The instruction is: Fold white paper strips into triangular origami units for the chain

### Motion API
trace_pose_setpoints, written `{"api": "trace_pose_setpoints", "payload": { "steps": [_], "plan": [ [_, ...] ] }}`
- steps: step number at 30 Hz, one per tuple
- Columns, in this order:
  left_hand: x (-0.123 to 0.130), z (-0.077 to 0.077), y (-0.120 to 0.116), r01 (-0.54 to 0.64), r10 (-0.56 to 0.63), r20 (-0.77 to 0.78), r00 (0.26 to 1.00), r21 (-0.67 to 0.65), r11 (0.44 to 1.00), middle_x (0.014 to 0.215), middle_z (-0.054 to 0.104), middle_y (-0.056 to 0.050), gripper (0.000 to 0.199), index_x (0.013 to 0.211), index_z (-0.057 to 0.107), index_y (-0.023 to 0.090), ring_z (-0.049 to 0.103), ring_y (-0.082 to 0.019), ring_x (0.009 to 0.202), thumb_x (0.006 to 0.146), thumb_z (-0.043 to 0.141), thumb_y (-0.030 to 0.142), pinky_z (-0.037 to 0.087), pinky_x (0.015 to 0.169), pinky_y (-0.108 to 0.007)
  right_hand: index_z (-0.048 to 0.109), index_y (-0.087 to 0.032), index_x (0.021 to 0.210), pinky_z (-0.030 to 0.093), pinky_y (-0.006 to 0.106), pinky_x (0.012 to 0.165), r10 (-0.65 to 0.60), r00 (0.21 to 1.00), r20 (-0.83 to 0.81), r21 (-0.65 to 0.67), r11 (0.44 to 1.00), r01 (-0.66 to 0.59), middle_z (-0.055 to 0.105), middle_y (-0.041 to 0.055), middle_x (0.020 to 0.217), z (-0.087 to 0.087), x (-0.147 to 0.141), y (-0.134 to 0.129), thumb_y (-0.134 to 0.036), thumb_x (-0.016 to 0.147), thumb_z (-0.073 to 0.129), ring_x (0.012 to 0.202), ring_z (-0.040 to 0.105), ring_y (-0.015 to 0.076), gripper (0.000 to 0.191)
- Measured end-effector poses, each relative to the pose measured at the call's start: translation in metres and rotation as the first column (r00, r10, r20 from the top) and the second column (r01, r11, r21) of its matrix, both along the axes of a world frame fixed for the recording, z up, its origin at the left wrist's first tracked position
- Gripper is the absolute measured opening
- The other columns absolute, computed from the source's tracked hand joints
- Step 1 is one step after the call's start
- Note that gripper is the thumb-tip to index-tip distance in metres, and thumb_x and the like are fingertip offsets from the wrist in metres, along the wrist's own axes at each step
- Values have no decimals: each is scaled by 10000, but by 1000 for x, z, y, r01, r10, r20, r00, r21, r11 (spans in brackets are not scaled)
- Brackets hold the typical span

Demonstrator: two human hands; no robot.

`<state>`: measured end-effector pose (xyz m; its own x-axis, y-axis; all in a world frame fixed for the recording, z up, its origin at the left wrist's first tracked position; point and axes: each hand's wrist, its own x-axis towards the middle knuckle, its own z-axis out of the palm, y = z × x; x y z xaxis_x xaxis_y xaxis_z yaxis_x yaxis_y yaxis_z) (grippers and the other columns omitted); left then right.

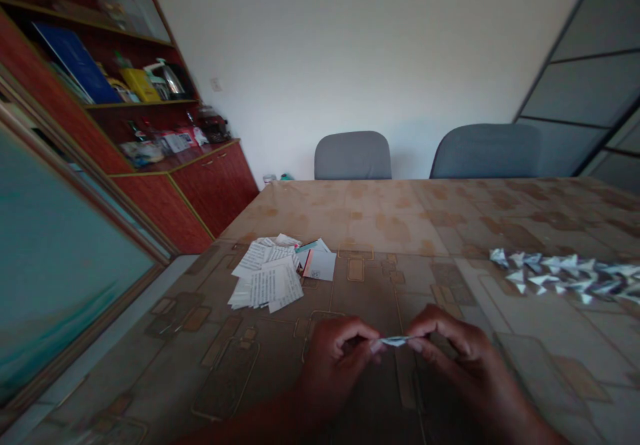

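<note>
A small folded piece of paper (pixel 395 342) is stretched between my two hands, above the near part of the table. My left hand (pixel 340 358) pinches its left end between thumb and forefinger. The right end is pinched the same way by my right hand (pixel 453 352). Only the pale middle of the paper shows; its ends are hidden under the fingertips. Beyond my left hand lies a loose pile of printed paper slips (pixel 273 278). Off to the right, several folded paper pieces (pixel 565 273) stand in rows.
The table (pixel 310 215) has a brown patterned cover. Two grey chairs (pixel 353 155) stand at its far edge, by the white wall. At the left are a red wooden cabinet (pixel 215 188) with filled shelves and a teal glass panel (pixel 60 258).
</note>
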<state>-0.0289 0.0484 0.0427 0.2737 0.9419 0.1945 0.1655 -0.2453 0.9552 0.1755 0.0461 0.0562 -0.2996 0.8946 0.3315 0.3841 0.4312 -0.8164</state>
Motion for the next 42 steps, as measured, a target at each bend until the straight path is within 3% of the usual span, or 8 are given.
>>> {"api": "trace_pose_setpoints", "payload": {
  "steps": [5, 10, 14, 18, 23, 27, 34, 42],
  "plan": [
    [-7, 0, 4, 40, -22, -99, 995, 187, 982, 785, 725, -53, 180, 877, 743, 183, 660, -162, 740, 874, 564, 188, 462, 704, -242, 626, -223, 845, 491, 252, 620, 106, 994, 28, 242, 964, -110, 658, 13, 763, 1, 8, 2, -112, 894, 562, 702, 643, 158, 137],
    [-4, -4, 6, 69, -22, 208, 978, -221, 973, 986, 739, -68, 289, 1151, 660, 222, 681, -187, 840, 893, 564, 313, 508, 692, -258, 632, -221, 924, 512, 275, 651, 151, 988, 42, 382, 911, -155, 689, 42, 822, 5, 11, 1, -86, 899, 560, 755, 658, 177, 156],
    [1, -2, 4, 155, -42, 303, 952, -358, 921, 798, 727, -67, 365, 910, 730, 156, 664, -153, 676, 878, 559, 477, 477, 595, -220, 641, -210, 939, 514, 272, 649, 177, 980, 87, 382, 903, -197, 698, 53, 850, 6, 12, 2, -128, 922, 558, 773, 654, 177, 118],
    [4, 2, 2, 155, -45, 271, 962, -402, 902, 649, 672, -12, 235, 778, 708, 138, 614, -111, 564, 703, 754, 356, 454, 570, -200, 656, -212, 936, 520, 270, 681, 192, 976, 104, 365, 905, -216, 698, 51, 858, 5, 11, 4, -128, 914, 573, 787, 654, 173, 120],
    [7, 7, 1, 82, 33, 255, 966, -428, 900, 611, 658, -13, 216, 684, 660, 141, 610, -121, 552, 682, 745, 339, 454, 565, -215, 623, -262, 1025, 541, 213, 676, -15, 994, -106, 69, 997, 22, 694, 12, 872, -2, 1, -2, -182, 902, 565, 794, 674, 153, 157],
    [11, 4, -2, 19, 93, 243, 966, -421, 907, 587, 637, -9, 218, 668, 631, 143, 600, -127, 551, 690, 722, 339, 445, 564, -219, 625, -232, 899, 538, 221, 654, -16, 968, -250, -186, 982, -32, 674, 5, 783, -9, -12, -7, -292, 883, 571, 736, 663, 158, 82],
    [14, -3, -5, -41, 69, 90, 994, -280, 959, 600, 547, 30, 64, 667, 599, 152, 493, -96, 563, 698, 641, 188, 362, 534, -186, 534, -194, 658, 392, 199, 477, -98, 988, -118, -228, 971, 69, 506, -34, 568, -16, -21, -8, -346, 835, 581, 519, 482, 116, 239],
    [7, 3, 7, 93, -7, 253, 967, -331, 939, 731, 606, -1, 181, 835, 618, 154, 557, -126, 684, 776, 678, 314, 426, 632, -218, 486, -197, 632, 353, 202, 473, -81, 974, -213, -406, 914, -13, 423, -42, 568, -12, -21, -7, -587, 833, 553, 520, 407, 111, 444]
  ]
}}
